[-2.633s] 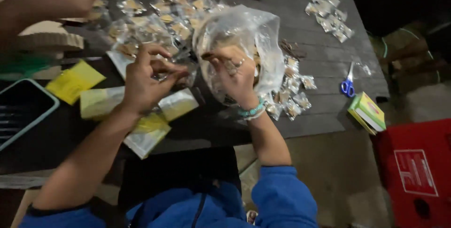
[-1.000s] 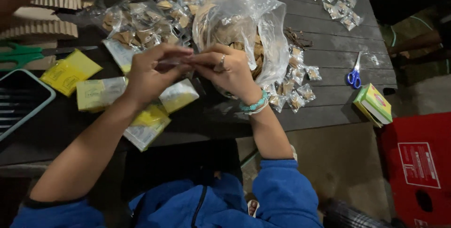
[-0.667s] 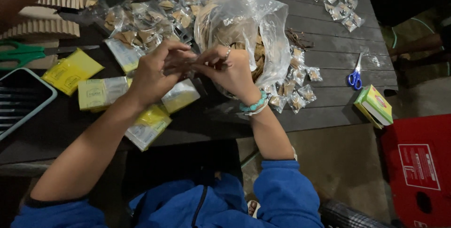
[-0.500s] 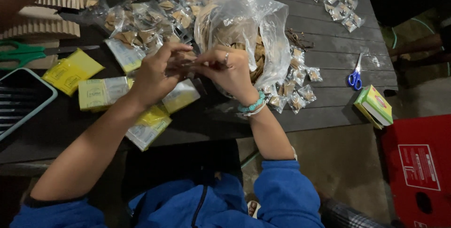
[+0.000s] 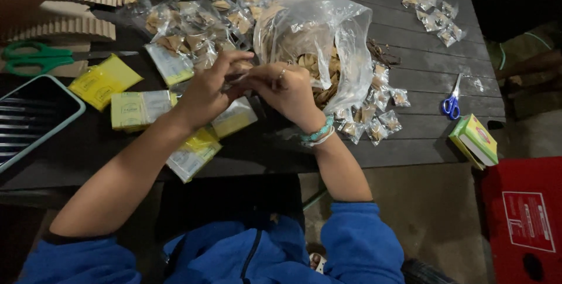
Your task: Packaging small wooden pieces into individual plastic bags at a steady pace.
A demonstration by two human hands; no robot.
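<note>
Two bare hands meet above a dark slatted table (image 5: 421, 79); left hand (image 5: 205, 94) and right hand (image 5: 287, 88) pinch a small item, too hidden to identify, beside a clear plastic bag (image 5: 333, 44); blue scissors (image 5: 452, 101) lie far right.

Head view, steeply down, close over table (image 5: 410, 79)

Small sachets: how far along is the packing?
Done: filled small sachets heaped behind the hands, more by the big clear bag and far right. In hand: left hand and right hand meet on one small item, hidden in their grip. Left: the bag still holds plenty of loose brown pieces.
</note>
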